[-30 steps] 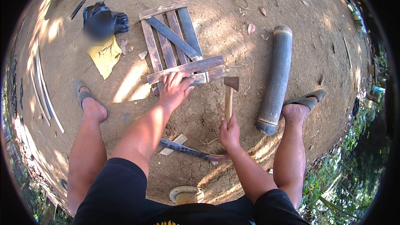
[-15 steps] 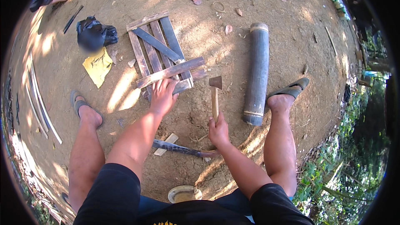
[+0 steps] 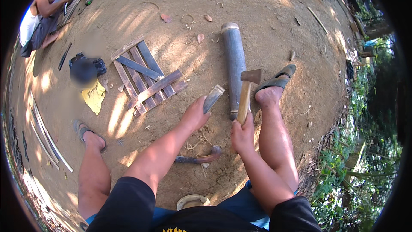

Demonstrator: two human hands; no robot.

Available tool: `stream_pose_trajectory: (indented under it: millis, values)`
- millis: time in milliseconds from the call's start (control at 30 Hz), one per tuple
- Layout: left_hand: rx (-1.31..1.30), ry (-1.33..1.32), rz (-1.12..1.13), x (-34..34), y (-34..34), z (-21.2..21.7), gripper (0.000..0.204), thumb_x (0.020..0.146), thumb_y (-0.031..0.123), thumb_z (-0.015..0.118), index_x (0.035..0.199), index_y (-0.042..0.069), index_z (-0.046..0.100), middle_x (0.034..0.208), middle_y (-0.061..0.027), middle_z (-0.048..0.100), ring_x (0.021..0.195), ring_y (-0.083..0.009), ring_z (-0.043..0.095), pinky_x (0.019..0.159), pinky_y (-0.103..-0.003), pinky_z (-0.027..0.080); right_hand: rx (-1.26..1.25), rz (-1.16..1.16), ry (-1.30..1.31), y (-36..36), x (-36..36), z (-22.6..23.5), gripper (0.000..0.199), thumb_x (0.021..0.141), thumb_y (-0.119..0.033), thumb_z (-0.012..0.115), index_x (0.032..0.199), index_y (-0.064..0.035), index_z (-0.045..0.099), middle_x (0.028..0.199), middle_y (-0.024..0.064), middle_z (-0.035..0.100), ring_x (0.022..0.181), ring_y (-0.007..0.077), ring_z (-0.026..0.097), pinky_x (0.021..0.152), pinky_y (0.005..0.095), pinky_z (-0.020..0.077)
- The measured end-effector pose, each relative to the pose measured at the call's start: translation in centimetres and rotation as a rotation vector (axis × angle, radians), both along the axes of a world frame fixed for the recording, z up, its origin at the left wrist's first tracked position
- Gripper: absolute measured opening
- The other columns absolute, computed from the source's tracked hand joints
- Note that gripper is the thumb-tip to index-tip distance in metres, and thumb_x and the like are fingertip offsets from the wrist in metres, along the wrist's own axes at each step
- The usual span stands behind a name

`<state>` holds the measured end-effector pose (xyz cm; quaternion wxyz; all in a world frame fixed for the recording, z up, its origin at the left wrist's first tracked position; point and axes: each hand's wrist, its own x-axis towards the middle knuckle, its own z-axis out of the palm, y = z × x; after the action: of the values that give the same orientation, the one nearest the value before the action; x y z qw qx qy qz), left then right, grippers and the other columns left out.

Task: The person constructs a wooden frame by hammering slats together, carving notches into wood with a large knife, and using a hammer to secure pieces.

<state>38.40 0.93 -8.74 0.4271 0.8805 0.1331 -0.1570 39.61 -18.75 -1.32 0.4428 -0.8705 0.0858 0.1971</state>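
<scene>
My left hand (image 3: 197,114) is closed around a short dark wooden slat (image 3: 213,97) with a pale cut end, held up above the dirt. In my right hand (image 3: 243,134) is a hatchet (image 3: 244,99) with a pale wooden handle; its rusty brown head points up, in front of a thick dark bamboo tube (image 3: 234,56) lying on the ground. Left of my left hand lies a slatted wooden frame (image 3: 143,78), with one diagonal slat and a loose-looking cross slat on it. A sheathed blade with a curved brown handle (image 3: 208,157) rests below my hands.
A black plastic bag (image 3: 99,65) and yellow sheet (image 3: 93,98) lie on the left, near long pale strips (image 3: 43,124). A bowl (image 3: 193,200) sits close to me. Another person (image 3: 40,15) sits at far left. Green plants (image 3: 339,167) grow along the right edge.
My left hand has come away from the frame with the short slat and moved right. My right hand has moved right with the hatchet, bringing it before the bamboo tube. The view has shifted.
</scene>
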Motion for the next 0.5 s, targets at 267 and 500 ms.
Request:
stream_pose_trajectory:
  millis: [267, 500]
  values:
    - [0.378, -0.05, -0.402, 14.7, -2.4, 3.6, 0.056, 0.102, 0.045, 0.052, 0.144, 0.008, 0.047, 0.122, -0.0188, 0.067, 0.111, -0.0366, 0.066, 0.094, -0.051, 0.053, 0.068, -0.167, -0.268, -4.5, 3.3, -1.2, 0.048, 0.1, -0.011, 0.054, 0.146, -0.0045, 0.039, 0.099, 0.0125, 0.062, 0.078, 0.0189, 0.062, 0.069, 0.0324, 0.052]
    - [0.462, -0.038, -0.556, 17.5, -2.0, 4.2, 0.044, 0.102, 0.043, 0.053, 0.119, 0.002, 0.056, 0.109, -0.0211, 0.07, 0.104, -0.0378, 0.068, 0.091, -0.05, 0.054, -0.152, -0.046, -0.312, -3.1, 7.2, -1.9, 0.053, 0.101, -0.017, 0.053, 0.15, -0.0076, 0.036, 0.115, 0.0322, 0.065, 0.106, 0.0519, 0.062, 0.09, 0.0561, 0.0486]
